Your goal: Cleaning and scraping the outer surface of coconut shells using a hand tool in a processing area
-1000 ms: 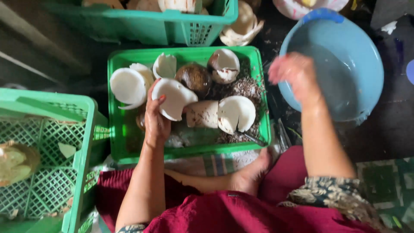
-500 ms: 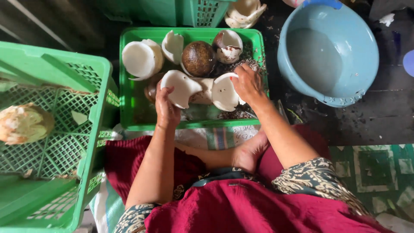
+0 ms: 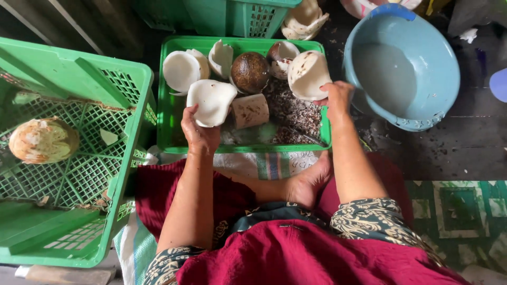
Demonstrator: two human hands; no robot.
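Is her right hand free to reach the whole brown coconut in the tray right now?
Probably not as things stand: the right hand already holds a white coconut piece. The whole brown coconut lies uncovered in the green tray, so only the full grip hinders it.

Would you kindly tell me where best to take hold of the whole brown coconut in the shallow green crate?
Probably from above, fingers spread over the round top of the whole brown coconut. It sits wedged among white coconut pieces, so its sides look crowded, while its top is bare and unobstructed.
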